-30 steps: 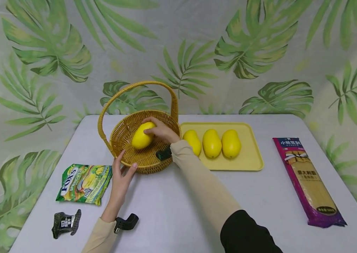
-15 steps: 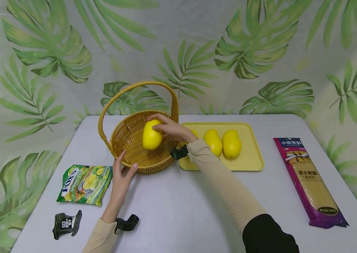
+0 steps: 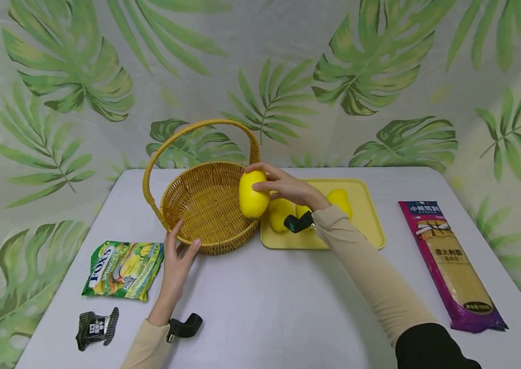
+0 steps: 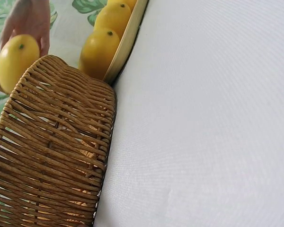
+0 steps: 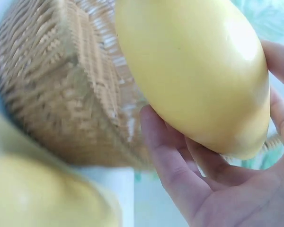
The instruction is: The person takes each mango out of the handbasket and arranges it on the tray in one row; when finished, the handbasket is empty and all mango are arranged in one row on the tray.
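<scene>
In the head view my right hand (image 3: 288,188) holds a yellow mango (image 3: 252,197) upright over the right rim of a wicker basket (image 3: 214,243). Thumb and fingers wrap its side in the right wrist view, where the mango (image 5: 194,80) fills the upper middle. At the basket's front left my left hand (image 3: 178,266) grips the rim, thumb and forefinger spread along it. Inside, the woven bottom shows bare. Right of the basket lies a yellow tray (image 3: 365,225) with three more mangoes (image 3: 281,218), partly hidden by my right hand and wrist camera.
The basket's tall handle (image 3: 205,123) arches over it. A green candy bag (image 3: 124,269) and a small black packet (image 3: 97,328) lie at the left. A long purple spaghetti pack (image 3: 452,264) lies at the right. A leaf-patterned cloth (image 3: 288,46) hangs behind.
My right hand has lifted the mango from inside the basket and carried it right to the rim, near the tray. My left hand and the basket stay in place.
</scene>
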